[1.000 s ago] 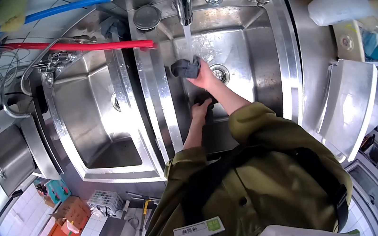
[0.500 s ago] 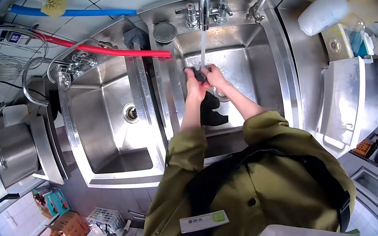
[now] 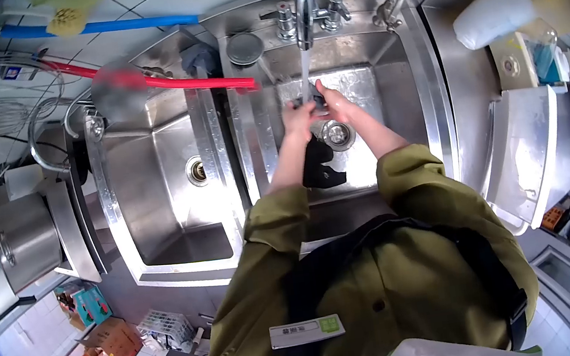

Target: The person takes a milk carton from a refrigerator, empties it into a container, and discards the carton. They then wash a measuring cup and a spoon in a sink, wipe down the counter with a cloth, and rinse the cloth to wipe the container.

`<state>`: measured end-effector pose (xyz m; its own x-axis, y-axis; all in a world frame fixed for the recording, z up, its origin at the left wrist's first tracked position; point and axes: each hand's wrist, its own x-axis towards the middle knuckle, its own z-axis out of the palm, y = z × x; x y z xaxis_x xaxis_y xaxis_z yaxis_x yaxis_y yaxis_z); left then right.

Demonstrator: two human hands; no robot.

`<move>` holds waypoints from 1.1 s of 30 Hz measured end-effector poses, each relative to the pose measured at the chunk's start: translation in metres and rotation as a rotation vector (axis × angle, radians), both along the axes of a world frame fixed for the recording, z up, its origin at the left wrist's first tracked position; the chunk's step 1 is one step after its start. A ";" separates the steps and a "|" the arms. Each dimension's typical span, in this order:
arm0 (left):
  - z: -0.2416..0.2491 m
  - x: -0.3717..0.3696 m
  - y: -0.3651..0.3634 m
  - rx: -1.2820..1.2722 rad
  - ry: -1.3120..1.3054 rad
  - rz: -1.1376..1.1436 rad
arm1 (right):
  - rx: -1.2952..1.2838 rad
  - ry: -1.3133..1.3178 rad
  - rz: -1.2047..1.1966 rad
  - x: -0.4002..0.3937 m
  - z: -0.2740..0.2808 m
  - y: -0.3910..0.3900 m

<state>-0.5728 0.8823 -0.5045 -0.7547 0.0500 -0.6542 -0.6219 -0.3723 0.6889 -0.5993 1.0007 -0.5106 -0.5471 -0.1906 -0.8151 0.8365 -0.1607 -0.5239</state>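
Under the stream from the tap [image 3: 306,9], my hands are together over the right-hand sink [image 3: 394,84]. My left hand [image 3: 299,120] is closed on a small dark grey piece [image 3: 318,100], which looks like wet cloth; its exact kind is hidden by fingers and water. My right hand [image 3: 337,103] presses the same piece from the other side, fingers curved around it. Below my left wrist, a black cloth item [image 3: 321,166] lies on the sink floor, beside the drain [image 3: 337,135].
A second sink [image 3: 147,167] adjoins on the left. A red hose [image 3: 200,82] reaches over the divider, near a round grey lid [image 3: 244,49] on the back ledge. Tap handles [image 3: 285,23] stand behind. At right is a white plastic container [image 3: 494,17].
My right hand has shifted right and slightly up, its fingers loosening around the dark grey piece. My left hand has moved slightly right. More of the drain shows, and the black cloth item stays put.
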 end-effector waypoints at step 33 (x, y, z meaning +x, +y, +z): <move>0.085 -0.127 -0.196 -2.087 0.701 -0.572 | 0.929 0.405 0.830 0.121 -0.198 -0.029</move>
<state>-0.7002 0.6863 -0.4191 -0.9741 0.0972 0.2043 0.0656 0.9856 -0.1561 -0.4785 0.9721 -0.7085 -0.7748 -0.0465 -0.6305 0.2693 0.8780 -0.3957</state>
